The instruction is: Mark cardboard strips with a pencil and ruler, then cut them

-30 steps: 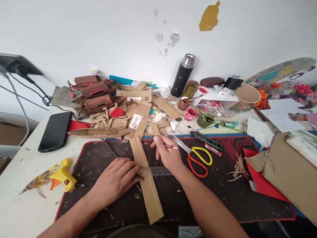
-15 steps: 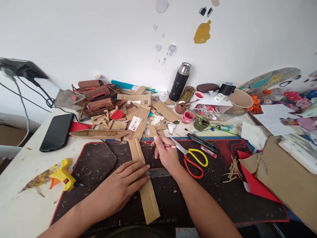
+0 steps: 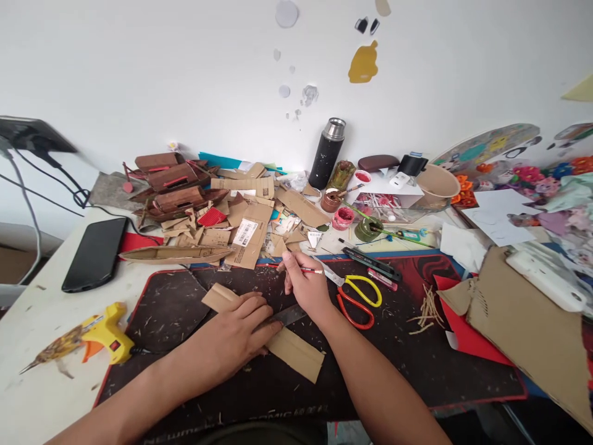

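A cardboard strip [image 3: 299,354] lies slanted on the dark mat [image 3: 398,364], its left end farther from me. My left hand [image 3: 245,324] rests over the middle of the strip, fingers bent around it and a metal ruler [image 3: 291,315]. The ruler shows to the right of those fingers, partly hidden by them. In my right hand [image 3: 304,281] is a thin red pencil [image 3: 311,270], pinched near the thumb, above the mat. Scissors [image 3: 359,300] with yellow and red handles lie just right of my right hand.
A yellow glue gun [image 3: 109,334] and black phone [image 3: 95,253] lie left. Cardboard scraps [image 3: 250,238], brown model boats [image 3: 178,179], paint jars [image 3: 343,218] and a black flask [image 3: 328,154] stand behind. A cutter [image 3: 373,264] and large cardboard [image 3: 523,327] are right.
The cardboard strip has turned from nearly upright in view to a slant, its near end swinging right. My left hand moved with it. The camera view has shifted slightly right.
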A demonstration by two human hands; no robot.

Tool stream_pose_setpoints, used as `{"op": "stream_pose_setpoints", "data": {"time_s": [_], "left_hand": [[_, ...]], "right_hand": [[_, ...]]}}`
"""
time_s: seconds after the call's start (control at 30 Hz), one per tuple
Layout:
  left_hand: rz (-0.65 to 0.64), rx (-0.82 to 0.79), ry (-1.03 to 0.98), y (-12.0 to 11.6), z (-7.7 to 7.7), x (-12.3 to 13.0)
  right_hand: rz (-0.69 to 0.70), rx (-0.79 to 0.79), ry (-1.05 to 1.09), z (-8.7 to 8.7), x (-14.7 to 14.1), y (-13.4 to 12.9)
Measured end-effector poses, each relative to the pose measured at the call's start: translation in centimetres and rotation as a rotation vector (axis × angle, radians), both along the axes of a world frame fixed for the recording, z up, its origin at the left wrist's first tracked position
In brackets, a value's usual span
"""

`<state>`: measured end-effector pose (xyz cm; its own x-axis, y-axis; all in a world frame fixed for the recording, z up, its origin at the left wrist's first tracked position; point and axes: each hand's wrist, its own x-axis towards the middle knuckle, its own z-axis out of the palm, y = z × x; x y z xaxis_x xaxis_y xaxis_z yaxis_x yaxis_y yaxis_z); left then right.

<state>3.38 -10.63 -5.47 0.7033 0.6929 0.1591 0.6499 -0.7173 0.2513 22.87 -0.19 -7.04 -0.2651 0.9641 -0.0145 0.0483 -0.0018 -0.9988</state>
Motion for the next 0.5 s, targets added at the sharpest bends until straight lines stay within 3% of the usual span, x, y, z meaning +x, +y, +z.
{"op": "stream_pose_setpoints", "data": {"time_s": [0.3,0.5], "left_hand": [[-0.078,0.064,0.061,0.3,2.0,-0.4],[0.070,0.057,0.043,0.5,2.4,-2.9]], "right_hand": [[-0.055,0.008,0.050,0.6,0.6,0.4],[-0.070,0.000,0.071,1.1,0.7,0.3]]}}
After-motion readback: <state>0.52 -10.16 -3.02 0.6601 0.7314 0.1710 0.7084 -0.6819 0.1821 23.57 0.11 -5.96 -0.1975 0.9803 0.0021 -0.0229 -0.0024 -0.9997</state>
